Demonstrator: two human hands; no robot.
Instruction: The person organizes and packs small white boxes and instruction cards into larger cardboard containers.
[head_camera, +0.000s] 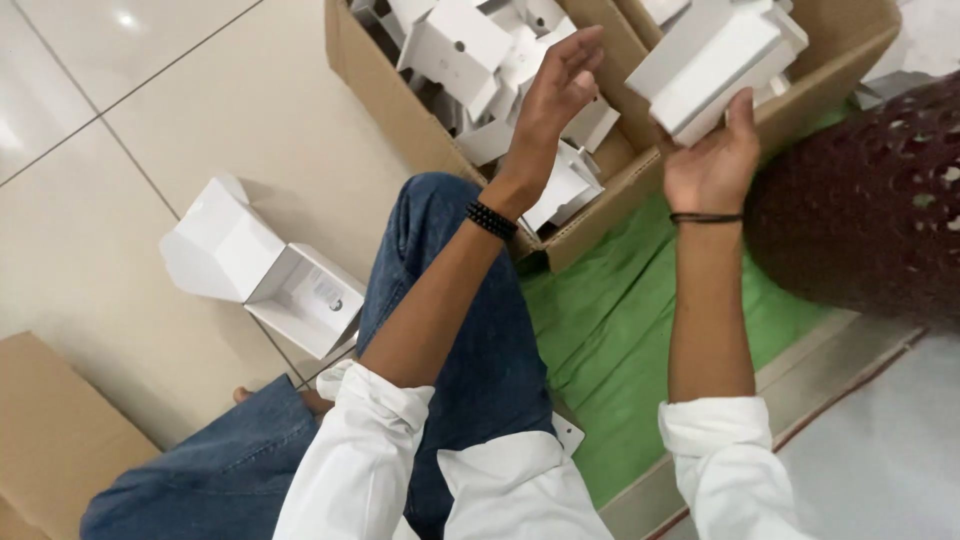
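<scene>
The right hand (712, 165) grips a stack of white boxes (712, 55) over the cardboard box (600, 215). The left hand (555, 95) hangs open, fingers apart. Held by 1 hand only, the stack could tip and fall.

Pretty bright, soft indoor light; small glare spot on the floor tiles (126, 19) top left. Soft shadows beside the open white box (262, 265). Hands slightly motion-blurred.
</scene>
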